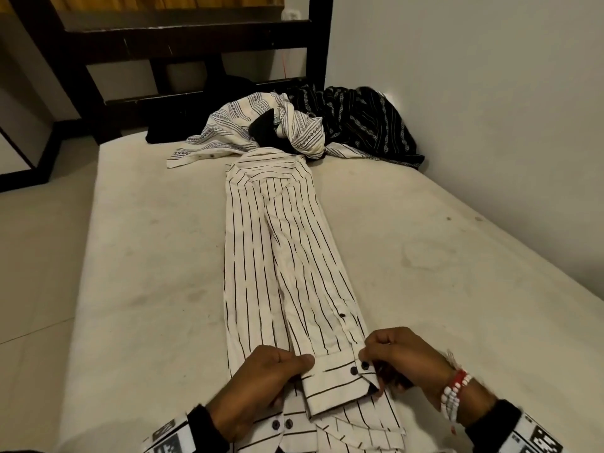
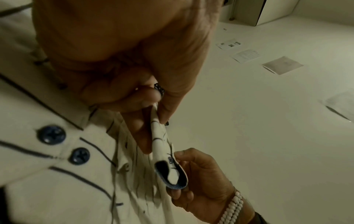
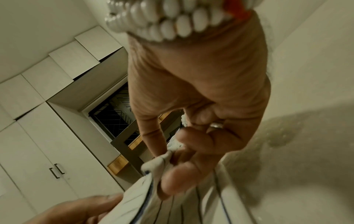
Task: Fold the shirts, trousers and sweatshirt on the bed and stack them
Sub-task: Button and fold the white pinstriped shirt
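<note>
A white shirt with thin black stripes [image 1: 277,256] lies lengthwise down the middle of the bed, its sides folded in to a narrow strip. Its near sleeve cuff [image 1: 340,384] with dark buttons is folded back across the bottom. My left hand [image 1: 261,380] pinches the cuff's left end, seen close as the cuff edge [image 2: 159,136] between thumb and fingers. My right hand [image 1: 392,361] pinches the cuff's right end by the buttons; the striped cloth [image 3: 159,165] shows between its fingertips.
A heap of unfolded clothes sits at the far end: a white patterned shirt [image 1: 235,132], a black patterned garment [image 1: 369,122] and something black [image 1: 261,125] between them. A dark wooden bed frame [image 1: 183,37] stands behind, a wall [image 1: 490,93] runs along the right. Bare mattress [image 1: 147,256] flanks the shirt.
</note>
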